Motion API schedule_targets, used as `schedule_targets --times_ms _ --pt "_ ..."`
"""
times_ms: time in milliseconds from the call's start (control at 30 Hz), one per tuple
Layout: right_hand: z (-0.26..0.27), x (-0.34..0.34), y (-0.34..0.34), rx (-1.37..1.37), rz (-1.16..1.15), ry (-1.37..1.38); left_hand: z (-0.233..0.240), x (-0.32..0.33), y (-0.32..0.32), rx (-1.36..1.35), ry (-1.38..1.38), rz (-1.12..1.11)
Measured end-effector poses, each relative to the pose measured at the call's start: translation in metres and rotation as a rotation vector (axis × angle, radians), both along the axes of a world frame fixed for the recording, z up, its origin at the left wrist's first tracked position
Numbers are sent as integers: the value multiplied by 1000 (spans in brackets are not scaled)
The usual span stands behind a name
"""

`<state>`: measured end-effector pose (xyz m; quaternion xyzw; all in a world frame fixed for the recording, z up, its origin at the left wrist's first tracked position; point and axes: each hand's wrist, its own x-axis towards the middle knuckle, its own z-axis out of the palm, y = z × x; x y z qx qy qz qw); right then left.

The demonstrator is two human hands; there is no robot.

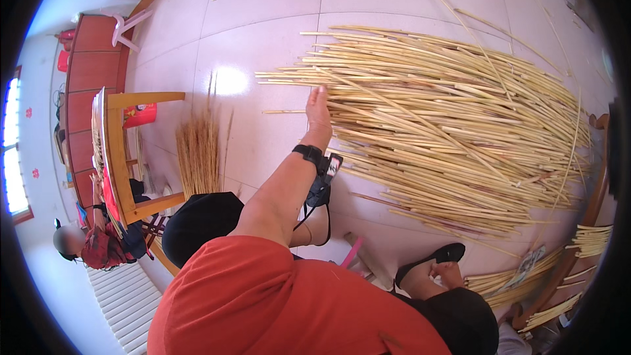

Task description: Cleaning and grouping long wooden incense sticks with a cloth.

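A wide heap of pale, dry plant stalks (pixel 443 108) lies on the tiled floor before me. My left hand (pixel 319 108) reaches out flat at the heap's left end, its straight fingers close together beside the stalk ends. I see nothing gripped in it, though its palm side is partly hidden. A black band (pixel 310 154) with a small device circles that wrist. Low on the right, my right hand (pixel 446 274) hangs by my leg near my black shoe (pixel 449 253). Its fingers look curled, and what they may hold cannot be made out.
A bundle of feathery seed heads (pixel 198 153) lies left of my arm. Farther left stands a wooden table (pixel 116 158), with another person (pixel 101 246) seated at it. More stalk bundles (pixel 522 276) and a curved wooden frame (pixel 586 227) are at lower right.
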<state>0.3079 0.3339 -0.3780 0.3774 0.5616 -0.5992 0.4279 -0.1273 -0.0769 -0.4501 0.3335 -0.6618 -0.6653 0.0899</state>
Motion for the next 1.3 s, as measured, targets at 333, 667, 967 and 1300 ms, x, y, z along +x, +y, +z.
schedule_targets --times_ms 333,667,967,1300 --pt "1 11 -4 72 -60 -10 -3 -104 -158 -545 -74 44" --pt "23 -3 -5 84 -53 -31 -24 -96 -37 -415 85 -170" --pt "14 12 -4 55 -69 -39 -11 -143 35 -1154 445 -495" --pt "19 41 -11 190 -132 -231 -17 -233 -18 -639 -217 -695"
